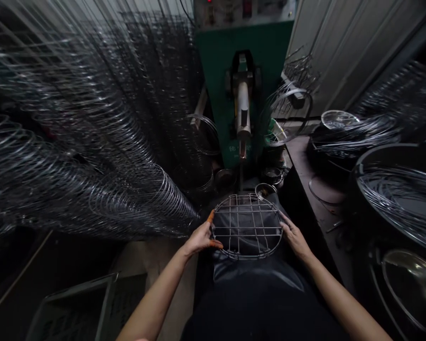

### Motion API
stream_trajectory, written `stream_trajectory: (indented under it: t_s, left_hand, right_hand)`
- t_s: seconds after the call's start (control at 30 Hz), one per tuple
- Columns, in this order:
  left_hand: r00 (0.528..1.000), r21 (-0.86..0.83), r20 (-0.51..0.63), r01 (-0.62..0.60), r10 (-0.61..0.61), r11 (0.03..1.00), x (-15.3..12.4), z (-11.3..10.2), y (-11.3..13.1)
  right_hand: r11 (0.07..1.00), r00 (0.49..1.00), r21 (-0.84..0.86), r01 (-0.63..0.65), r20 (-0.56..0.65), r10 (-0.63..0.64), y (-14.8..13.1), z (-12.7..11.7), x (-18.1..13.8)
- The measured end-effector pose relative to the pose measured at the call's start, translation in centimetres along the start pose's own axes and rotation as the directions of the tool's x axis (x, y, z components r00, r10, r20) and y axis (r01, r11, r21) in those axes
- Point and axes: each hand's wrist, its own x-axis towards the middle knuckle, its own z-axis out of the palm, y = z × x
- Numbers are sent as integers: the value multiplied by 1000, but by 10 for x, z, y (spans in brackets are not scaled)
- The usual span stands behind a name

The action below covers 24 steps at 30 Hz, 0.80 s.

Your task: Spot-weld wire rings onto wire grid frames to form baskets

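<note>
A round wire rack [247,235] with crossing bars inside its ring is held level above my dark apron. My left hand [203,236] grips its left rim, with orange covers on the thumb and a finger. On the opposite rim my right hand [294,234] is closed, fingers against the wire. Just beyond the rack stands a green spot welding machine [213,71], its metal arm and copper-coloured electrode tip [243,150] pointing down. The fingertips under the rim are hidden.
Tall stacks of wire rings [120,137] crowd the left side. To the right, a dark tub [362,166] holds many wire hoops, and another bundle of hoops [355,137] lies behind it. A plastic crate [108,289] sits at lower left.
</note>
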Motion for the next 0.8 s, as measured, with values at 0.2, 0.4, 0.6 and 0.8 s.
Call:
stream_trajectory:
  t_s: [0.2,0.4,0.6,0.8]
  left_hand:
    - [993,-156,43,-101,109,983,-12,0,-7]
    - [927,-36,-362,-122,101,992,-15,-48,3]
    - [670,163,-656,-325,349,931,-48,-96,68]
    - [485,-278,-839,-771,246,573,-57,-72,116]
  right_hand:
    - [1000,998,-3,23,56,-22,-10,-4,9]
    - [991,998,-126,48,39,-44,-17,-11,18]
    - [915,929,-355,192,-233,-286,-59,-21,29]
    - [725,789,-478,497,-99,-606,-108,-2,30]
